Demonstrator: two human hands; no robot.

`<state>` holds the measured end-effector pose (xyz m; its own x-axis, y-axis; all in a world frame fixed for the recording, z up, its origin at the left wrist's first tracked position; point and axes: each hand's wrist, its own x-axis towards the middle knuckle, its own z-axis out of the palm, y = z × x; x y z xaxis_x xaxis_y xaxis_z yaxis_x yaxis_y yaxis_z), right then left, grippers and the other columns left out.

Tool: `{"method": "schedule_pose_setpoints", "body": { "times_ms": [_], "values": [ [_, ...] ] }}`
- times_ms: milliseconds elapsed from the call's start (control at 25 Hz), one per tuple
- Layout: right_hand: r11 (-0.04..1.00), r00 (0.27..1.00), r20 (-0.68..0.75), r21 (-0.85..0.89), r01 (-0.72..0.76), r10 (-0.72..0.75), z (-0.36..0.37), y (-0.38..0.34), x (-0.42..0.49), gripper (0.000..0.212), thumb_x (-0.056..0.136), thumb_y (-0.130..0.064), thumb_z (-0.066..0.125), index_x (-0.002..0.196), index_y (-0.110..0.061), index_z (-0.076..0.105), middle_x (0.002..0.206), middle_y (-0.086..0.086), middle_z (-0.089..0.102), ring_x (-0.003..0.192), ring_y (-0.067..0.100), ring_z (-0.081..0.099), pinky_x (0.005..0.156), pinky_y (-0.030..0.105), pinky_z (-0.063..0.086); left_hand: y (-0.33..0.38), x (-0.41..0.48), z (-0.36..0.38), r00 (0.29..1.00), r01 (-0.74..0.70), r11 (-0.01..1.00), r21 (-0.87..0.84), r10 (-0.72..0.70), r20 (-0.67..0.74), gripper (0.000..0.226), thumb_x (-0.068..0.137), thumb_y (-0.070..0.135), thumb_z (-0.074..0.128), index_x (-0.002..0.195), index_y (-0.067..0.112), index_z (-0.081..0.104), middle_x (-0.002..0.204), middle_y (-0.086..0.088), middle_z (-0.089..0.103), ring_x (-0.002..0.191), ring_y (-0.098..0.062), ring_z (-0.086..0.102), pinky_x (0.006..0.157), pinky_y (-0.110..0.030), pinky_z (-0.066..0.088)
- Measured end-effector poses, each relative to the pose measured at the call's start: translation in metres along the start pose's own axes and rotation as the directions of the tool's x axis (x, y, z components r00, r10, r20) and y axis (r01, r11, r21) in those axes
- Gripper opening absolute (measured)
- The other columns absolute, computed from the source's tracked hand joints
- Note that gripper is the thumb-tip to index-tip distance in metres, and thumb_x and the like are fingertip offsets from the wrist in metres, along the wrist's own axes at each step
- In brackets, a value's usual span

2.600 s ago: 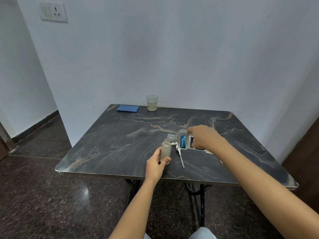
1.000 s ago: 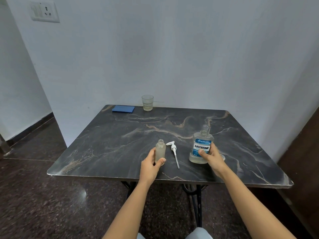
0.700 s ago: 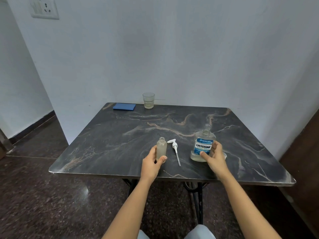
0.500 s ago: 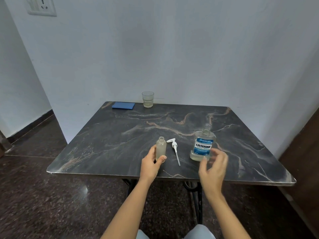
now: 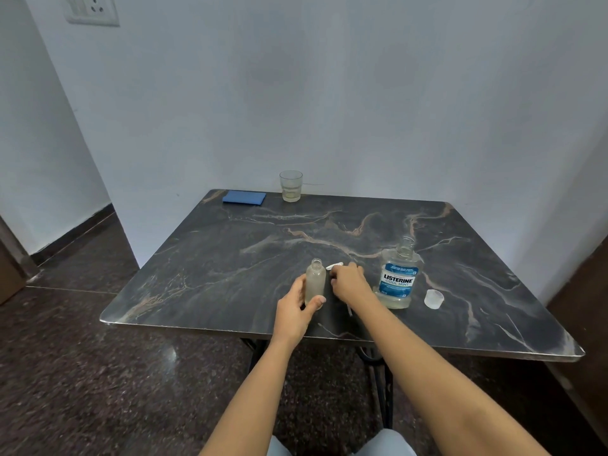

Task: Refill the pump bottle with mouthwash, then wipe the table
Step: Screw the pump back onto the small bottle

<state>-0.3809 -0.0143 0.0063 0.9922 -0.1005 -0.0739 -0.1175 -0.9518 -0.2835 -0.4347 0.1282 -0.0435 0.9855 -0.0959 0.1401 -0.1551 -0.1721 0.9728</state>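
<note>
A small frosted pump bottle (image 5: 315, 280) stands upright and uncapped on the dark marble table (image 5: 230, 258), gripped by my left hand (image 5: 294, 309). Just to its right, my right hand (image 5: 349, 284) rests over the white pump head (image 5: 334, 265), fingers closing on it; the dip tube (image 5: 349, 311) sticks out below the hand. The clear Listerine mouthwash bottle (image 5: 398, 278) stands upright and open further right, untouched. Its clear cap (image 5: 433, 298) lies on the table beside it.
A folded blue cloth (image 5: 244, 197) and a drinking glass (image 5: 291, 185) holding a little liquid sit at the table's far edge against the white wall. The table's front edge is close to me.
My right hand tipped the mouthwash bottle over the pump bottle, set it down upright, let go and moved left onto the pump head. My left hand stayed on the pump bottle.
</note>
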Motion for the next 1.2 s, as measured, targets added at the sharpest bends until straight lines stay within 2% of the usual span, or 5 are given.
{"method": "schedule_pose_setpoints", "body": {
  "times_ms": [160,320,520,880,1200],
  "values": [
    [0.958,0.979,-0.206,0.282,0.06,-0.001,-0.019,-0.004,-0.003,0.021,0.089,-0.007,0.055,0.102,-0.017,0.068,0.111,0.009,0.064,0.097,0.021,0.061,0.083,0.031,0.051,0.0,0.001,-0.001,1.0,-0.002,1.0,0.003,0.002,0.007,0.049,0.087,0.021,0.069,0.126,0.041,0.047,0.12,0.02,0.06,0.112,0.005,0.057,0.095,-0.016,0.044],
    [0.636,0.775,-0.631,0.612,0.47,0.035,-0.098,-0.022,-0.03,0.016,0.087,-0.004,0.055,0.086,-0.015,0.066,0.079,-0.003,0.066,0.063,-0.004,0.055,0.063,0.014,0.046,0.001,0.002,0.0,1.0,0.006,1.0,-0.014,-0.006,-0.001,0.047,0.086,0.023,0.07,0.122,0.042,0.047,0.117,0.023,0.06,0.11,0.006,0.058,0.094,-0.017,0.046],
    [0.391,0.724,-0.688,0.681,0.62,0.05,-0.127,-0.041,-0.062,0.007,0.084,-0.006,0.064,0.086,-0.012,0.064,0.092,-0.006,0.069,0.082,0.009,0.066,0.079,0.019,0.054,0.002,0.001,0.001,1.0,0.006,1.0,-0.004,-0.006,-0.007,0.048,0.086,0.025,0.07,0.127,0.037,0.048,0.116,0.023,0.059,0.108,0.008,0.057,0.094,-0.016,0.045],
    [0.506,0.761,-0.637,0.619,0.601,-0.123,-0.101,-0.038,-0.063,0.01,0.086,-0.004,0.062,0.085,-0.014,0.064,0.085,0.001,0.068,0.082,0.009,0.064,0.074,0.009,0.049,0.006,-0.001,0.001,1.0,0.003,1.0,-0.003,-0.003,-0.007,0.046,0.086,0.021,0.07,0.122,0.04,0.047,0.111,0.028,0.058,0.102,0.016,0.056,0.086,-0.009,0.043],
    [0.536,0.819,-0.533,0.637,0.554,-0.214,-0.068,-0.027,-0.053,0.005,0.086,-0.007,0.065,0.087,-0.012,0.064,0.093,-0.001,0.069,0.09,0.012,0.067,0.083,0.018,0.054,0.005,-0.002,0.0,1.0,-0.009,1.0,-0.006,0.009,-0.012,0.047,0.086,0.023,0.07,0.125,0.037,0.049,0.114,0.023,0.061,0.105,0.011,0.058,0.088,-0.01,0.045]
  ]
}}
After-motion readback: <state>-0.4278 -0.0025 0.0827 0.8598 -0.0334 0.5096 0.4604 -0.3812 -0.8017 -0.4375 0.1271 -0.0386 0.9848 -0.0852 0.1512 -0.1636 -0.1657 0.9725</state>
